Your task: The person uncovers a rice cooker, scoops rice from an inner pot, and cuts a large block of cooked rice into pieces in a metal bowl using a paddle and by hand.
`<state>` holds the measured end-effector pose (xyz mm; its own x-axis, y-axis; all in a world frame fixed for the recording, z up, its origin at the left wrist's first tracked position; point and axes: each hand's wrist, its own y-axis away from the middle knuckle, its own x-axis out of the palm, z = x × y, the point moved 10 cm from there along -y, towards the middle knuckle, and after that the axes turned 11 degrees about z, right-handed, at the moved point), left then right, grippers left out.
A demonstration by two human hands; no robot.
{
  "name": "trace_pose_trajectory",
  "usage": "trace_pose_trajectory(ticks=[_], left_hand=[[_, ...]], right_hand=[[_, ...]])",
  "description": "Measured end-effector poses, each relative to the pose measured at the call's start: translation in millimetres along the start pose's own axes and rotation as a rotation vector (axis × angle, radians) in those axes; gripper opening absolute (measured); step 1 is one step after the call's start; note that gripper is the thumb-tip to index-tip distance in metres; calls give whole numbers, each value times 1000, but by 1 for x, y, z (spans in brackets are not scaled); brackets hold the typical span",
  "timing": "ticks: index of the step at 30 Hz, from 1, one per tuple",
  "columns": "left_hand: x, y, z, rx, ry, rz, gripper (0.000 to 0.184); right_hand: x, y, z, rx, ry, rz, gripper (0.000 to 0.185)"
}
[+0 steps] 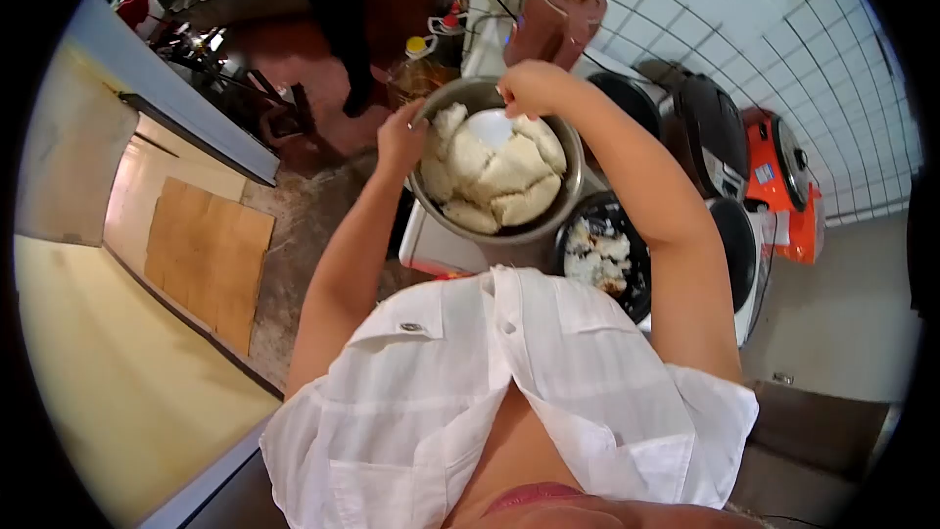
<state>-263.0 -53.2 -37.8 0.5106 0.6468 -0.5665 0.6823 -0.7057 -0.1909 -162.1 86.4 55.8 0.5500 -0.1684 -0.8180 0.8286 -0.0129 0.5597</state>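
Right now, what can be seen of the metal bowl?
The round grey bowl looks metallic and deep, its mouth facing up, holding white, rice-like clumps. The left hand grips its left rim; the right hand holds a flat white utensil over the clumps. A dark pot sits beside it. Its underside is hidden.

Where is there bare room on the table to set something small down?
A small free corner of the white table lies at left, between the bowl and the shirt. A narrow strip seems bare between the kettle and the bottle. The right side is crowded: the black pot, dark cooker and orange cooker stand close together.
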Motion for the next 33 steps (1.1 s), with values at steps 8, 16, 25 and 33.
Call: trace_pose_trajectory(ticks=[8,16,25,33], left_hand=[[5,3,11,-199,124,82,39],[1,6,6,-222,185,78,40],[3,3,7,-123,159,54,39],[3,1,5,-82,145,56,38]], right_hand=[[-1,-28,13,123,223,-82,17],[6,-38,32,132,319,-61,15],[23,-58,2,39,183,-119,14],[3,-45,-35,-75,55,-80,17]])
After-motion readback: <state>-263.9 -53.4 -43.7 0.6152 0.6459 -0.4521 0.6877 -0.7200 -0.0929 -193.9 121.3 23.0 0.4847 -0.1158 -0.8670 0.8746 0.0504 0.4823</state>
